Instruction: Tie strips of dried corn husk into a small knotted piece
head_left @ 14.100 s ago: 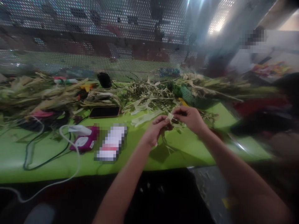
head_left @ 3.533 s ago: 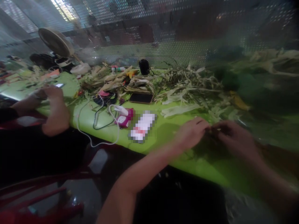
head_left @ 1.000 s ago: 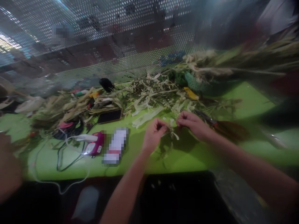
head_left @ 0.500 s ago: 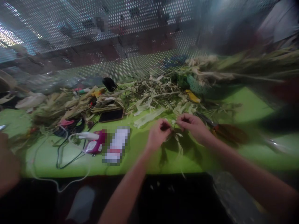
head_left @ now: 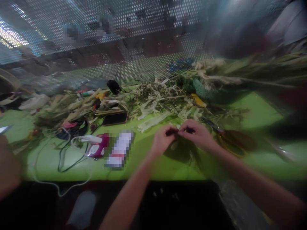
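Both my hands meet over the front part of a bright green table [head_left: 153, 166]. My left hand [head_left: 163, 140] is pinched shut on a thin green plant stem [head_left: 178, 148] with dark leaves hanging below. My right hand [head_left: 195, 134] pinches the same stem from the right, fingertips almost touching the left ones. Beyond them lies a heap of pale leaf strips and green cuttings [head_left: 158, 99].
A dark phone [head_left: 114, 118], a pink device [head_left: 97, 148] with white and black cables, and a blurred-out white packet [head_left: 119, 149] lie to the left. Scissors with reddish handles [head_left: 227, 139] lie right of my hands. A green basket [head_left: 203, 89] stands behind. Another person's arm [head_left: 8, 166] is at far left.
My hands have drawn closer together, and the hanging stem with its leaves has bunched up under them. The view has shifted only slightly.
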`<act>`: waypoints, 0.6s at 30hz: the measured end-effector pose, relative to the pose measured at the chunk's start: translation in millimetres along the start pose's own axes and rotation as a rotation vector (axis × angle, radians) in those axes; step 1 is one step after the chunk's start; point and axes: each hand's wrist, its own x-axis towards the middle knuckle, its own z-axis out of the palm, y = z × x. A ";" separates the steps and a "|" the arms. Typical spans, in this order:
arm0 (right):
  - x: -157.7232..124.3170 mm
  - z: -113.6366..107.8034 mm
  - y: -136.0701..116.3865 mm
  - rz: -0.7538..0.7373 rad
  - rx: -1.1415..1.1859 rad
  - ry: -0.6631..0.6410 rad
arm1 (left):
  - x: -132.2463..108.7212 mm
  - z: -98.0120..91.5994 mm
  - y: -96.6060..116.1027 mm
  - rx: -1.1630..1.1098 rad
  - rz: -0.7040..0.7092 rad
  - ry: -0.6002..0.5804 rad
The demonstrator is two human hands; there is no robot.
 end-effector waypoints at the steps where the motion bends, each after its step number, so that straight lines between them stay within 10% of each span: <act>1: -0.4 -1.2 0.5 -0.023 -0.008 -0.015 | 0.0 -0.6 0.1 -0.054 -0.009 -0.001; 9: -1.3 1.9 6.9 0.231 0.175 -0.083 | 0.0 -1.8 -1.6 -0.247 -0.036 -0.035; 18: -0.7 5.5 7.7 0.192 0.055 -0.043 | -2.3 -4.7 -0.3 -0.196 -0.094 -0.046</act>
